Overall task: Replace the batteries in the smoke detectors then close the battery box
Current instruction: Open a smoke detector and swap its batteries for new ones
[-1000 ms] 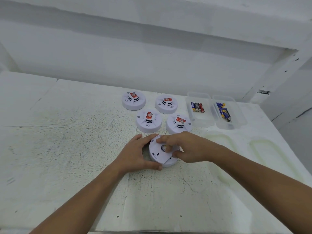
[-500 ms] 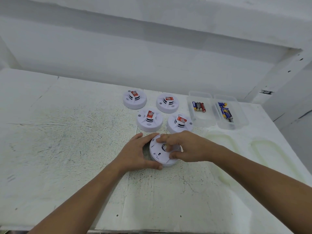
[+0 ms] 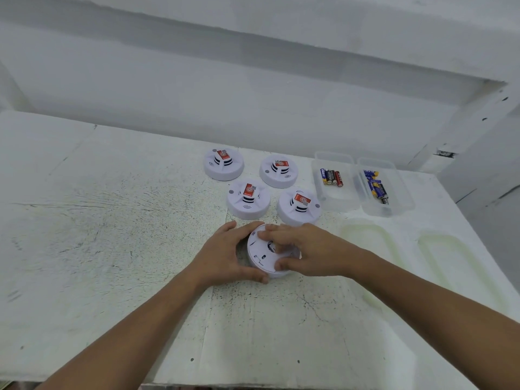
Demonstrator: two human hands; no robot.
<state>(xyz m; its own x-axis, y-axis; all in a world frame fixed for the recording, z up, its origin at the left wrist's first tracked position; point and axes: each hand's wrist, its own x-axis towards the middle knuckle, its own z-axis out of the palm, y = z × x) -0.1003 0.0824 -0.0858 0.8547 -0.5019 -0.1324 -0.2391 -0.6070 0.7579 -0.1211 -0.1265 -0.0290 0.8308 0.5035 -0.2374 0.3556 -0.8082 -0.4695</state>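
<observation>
While it lay face down near the middle of the white bench (image 3: 112, 220), the round white plastic smoke detector (image 3: 260, 257) looked light, rigid and smooth-sided, best taken by its rim. The left hand (image 3: 222, 257) cupped that rim with curled fingers. The right hand (image 3: 312, 249) pinched its upturned back between fingertips and thumb, probably to twist it. Four more white detectors (image 3: 247, 199) stood just behind, and two clear plastic battery boxes (image 3: 337, 204) sat open toward the far right corner.

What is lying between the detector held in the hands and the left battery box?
One other detector, red label up, stands between the held detector and the left box; the head view shows it.
</observation>
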